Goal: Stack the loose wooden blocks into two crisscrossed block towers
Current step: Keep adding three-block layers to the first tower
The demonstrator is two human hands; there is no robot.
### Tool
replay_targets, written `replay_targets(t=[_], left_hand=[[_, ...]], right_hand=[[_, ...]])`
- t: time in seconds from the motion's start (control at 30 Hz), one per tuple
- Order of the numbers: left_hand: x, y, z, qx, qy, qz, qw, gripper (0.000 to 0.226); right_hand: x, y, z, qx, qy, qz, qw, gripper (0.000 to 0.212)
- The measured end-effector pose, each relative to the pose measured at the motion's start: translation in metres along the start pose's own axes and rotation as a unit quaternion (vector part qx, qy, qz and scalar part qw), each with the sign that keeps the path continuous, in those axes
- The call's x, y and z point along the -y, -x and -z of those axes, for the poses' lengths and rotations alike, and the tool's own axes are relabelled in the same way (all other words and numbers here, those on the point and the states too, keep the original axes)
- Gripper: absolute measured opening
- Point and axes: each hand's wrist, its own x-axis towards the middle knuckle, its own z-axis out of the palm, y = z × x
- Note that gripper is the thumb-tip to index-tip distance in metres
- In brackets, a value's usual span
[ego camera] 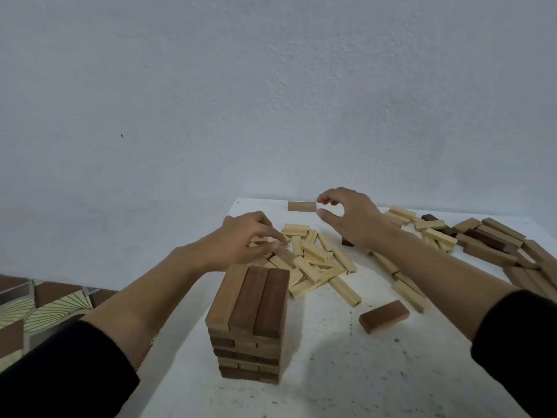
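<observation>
The left hand point(241, 241) curls into the pale block pile point(316, 262) at centre; its grip cannot be told. The right hand point(351, 220), fingers apart, hovers beside a tan block point(302, 206).

Home room: plastered wall point(271, 86); patterned floor tiles point(45, 303)

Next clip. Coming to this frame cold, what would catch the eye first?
A block tower stands near the front of the table, three blocks across its top. Behind it the left hand is down in a pile of pale blocks. The right hand hovers open beside a lone block at the far edge.
</observation>
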Motion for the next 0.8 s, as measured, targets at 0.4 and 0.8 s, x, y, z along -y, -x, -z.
replay_targets(t=[0.4,0.8], left_hand=[[0.009,-0.016,-0.005,0.046,0.000,-0.038,0.998,0.039],[-0.002,-0.016,0.006,0.028,0.064,-0.045,0.997,0.023]], right_hand=[[-0.022,-0.066,-0.043,0.106,0.100,0.005,0.989,0.041],[-0.034,-0.066,-0.048,0.049,0.078,-0.023,0.995,0.030]])
